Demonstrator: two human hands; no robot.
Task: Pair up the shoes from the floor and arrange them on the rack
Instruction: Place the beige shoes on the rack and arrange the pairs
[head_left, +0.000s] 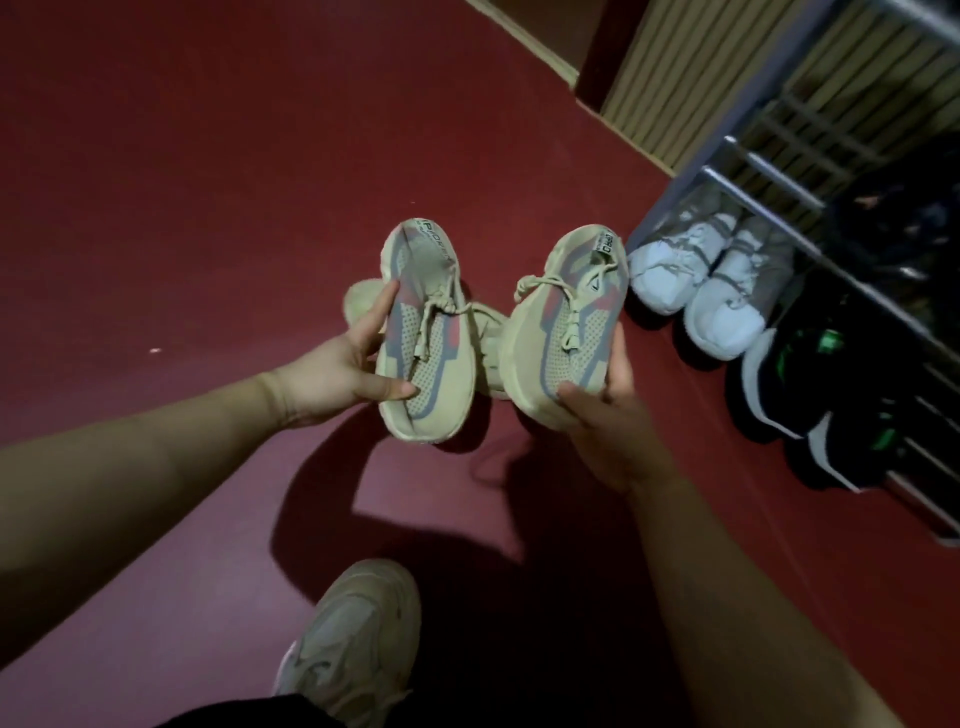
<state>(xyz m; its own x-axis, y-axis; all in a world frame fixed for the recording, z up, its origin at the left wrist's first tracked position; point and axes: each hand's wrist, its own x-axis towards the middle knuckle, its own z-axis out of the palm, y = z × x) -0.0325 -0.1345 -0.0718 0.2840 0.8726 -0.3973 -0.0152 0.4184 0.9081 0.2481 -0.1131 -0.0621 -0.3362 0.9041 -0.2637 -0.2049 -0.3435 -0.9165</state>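
Note:
I hold two matching beige knit sneakers with grey and pink panels above the red floor. My left hand (343, 366) grips the left sneaker (423, 332) by its side and toe, thumb on top. My right hand (605, 415) grips the right sneaker (563, 322) near its toe. Both shoes point toward me, heel tabs away. The metal shoe rack (769, 179) stands at the right. On its bottom level sit a white pair (696, 275) and a black pair with green accents (810, 395).
Another beige shoe (491, 353) lies on the floor behind the two held ones, mostly hidden. My own foot in a beige sneaker (353, 639) is at the bottom. A ribbed wall panel (691, 78) stands behind the rack. Red floor (182, 182) spreads to the left.

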